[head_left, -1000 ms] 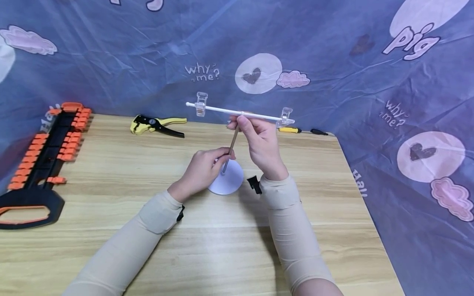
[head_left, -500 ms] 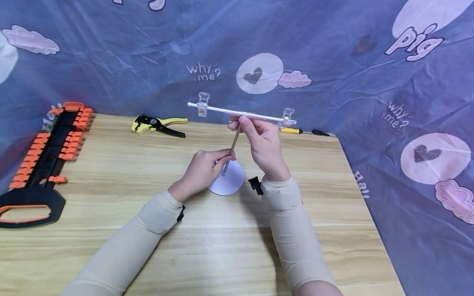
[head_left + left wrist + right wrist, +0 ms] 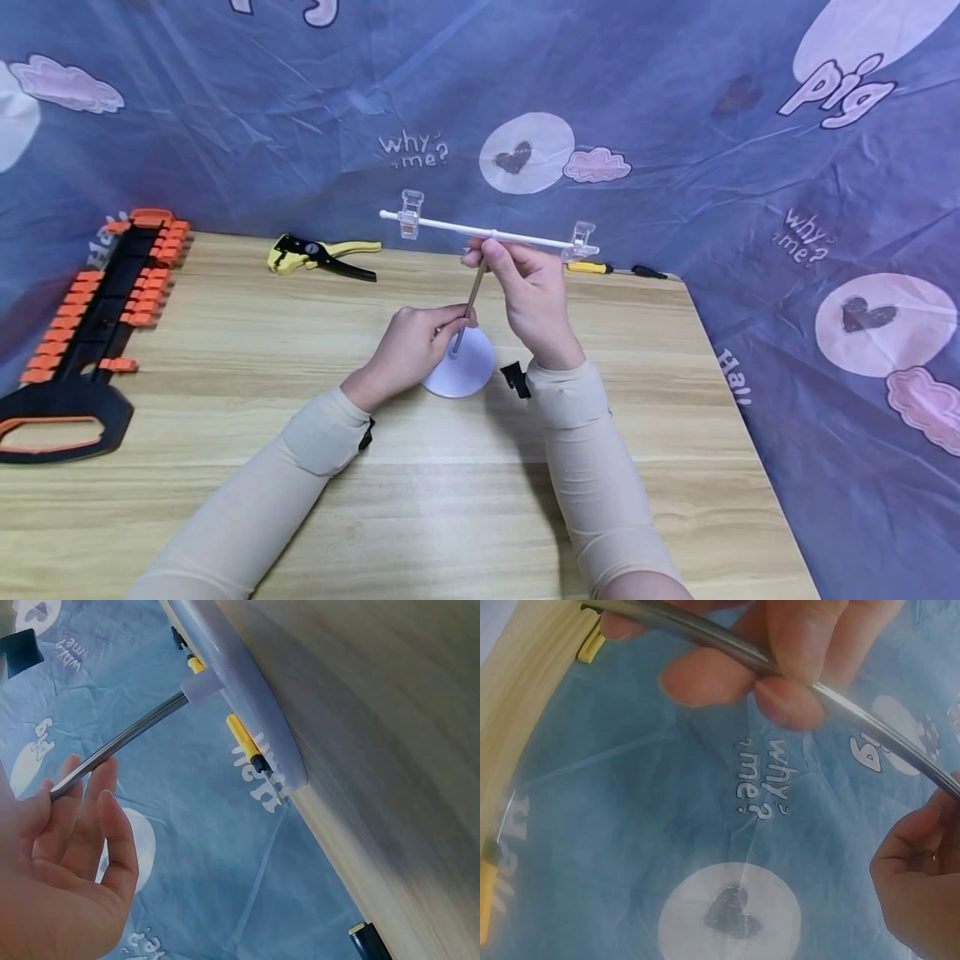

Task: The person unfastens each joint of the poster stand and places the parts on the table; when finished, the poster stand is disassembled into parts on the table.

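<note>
Nearest are the person's two beige sleeves [image 3: 232,500], reaching in over the pale wood-grain table [image 3: 420,533]. The left hand [image 3: 401,346] pinches the slim, silvery metal rod [image 3: 474,287] low down, thumb and forefinger drawn together with the rod between them. Just below, the flat white round base [image 3: 465,379] sits at the rod's lower end; whether it rests on the tabletop or hangs slightly above it, I can't quite tell. Higher up, the right hand [image 3: 536,304] pinches the rod's top, its thumb just under the thin white crossbar [image 3: 457,226], which carries a clear plastic clip [image 3: 410,215] near each end.

Almost nothing has changed over the last second: both grips keep their places and the crossbar its slight slant, with only a small drift of the view. For the work, that reads as a steadying or adjusting pause at the rod, its parts already joined into one stand.

Beyond lie yellow-and-black wire strippers [image 3: 322,254] and an orange-and-black plastic rack [image 3: 105,300], well apart from the hands, before the blue printed cloth [image 3: 300,108].
</note>
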A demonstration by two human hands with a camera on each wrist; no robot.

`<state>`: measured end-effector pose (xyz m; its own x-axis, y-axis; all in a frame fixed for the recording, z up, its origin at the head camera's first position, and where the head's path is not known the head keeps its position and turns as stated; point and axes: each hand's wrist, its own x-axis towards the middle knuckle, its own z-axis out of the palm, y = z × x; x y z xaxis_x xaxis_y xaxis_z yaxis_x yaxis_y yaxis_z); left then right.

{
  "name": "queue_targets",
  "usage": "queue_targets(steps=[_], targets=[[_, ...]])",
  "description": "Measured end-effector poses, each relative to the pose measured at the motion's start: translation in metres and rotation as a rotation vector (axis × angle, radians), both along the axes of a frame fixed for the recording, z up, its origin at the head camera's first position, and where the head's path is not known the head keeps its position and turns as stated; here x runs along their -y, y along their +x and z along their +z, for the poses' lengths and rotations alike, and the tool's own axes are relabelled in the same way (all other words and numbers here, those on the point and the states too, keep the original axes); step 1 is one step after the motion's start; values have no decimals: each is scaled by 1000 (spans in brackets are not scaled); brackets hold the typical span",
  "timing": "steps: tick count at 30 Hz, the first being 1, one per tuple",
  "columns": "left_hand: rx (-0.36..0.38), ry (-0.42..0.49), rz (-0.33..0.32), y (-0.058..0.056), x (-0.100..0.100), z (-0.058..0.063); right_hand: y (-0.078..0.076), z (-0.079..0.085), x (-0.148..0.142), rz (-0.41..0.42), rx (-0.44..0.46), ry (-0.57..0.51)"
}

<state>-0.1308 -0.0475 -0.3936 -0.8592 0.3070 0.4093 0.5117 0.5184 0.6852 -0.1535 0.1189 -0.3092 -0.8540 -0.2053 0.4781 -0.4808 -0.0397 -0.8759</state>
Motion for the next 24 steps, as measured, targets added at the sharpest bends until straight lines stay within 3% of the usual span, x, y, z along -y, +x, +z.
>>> queue_targets(steps=[24], targets=[[-26,17,2,-5,-1,2,-6,0,3,-31,14,-57]])
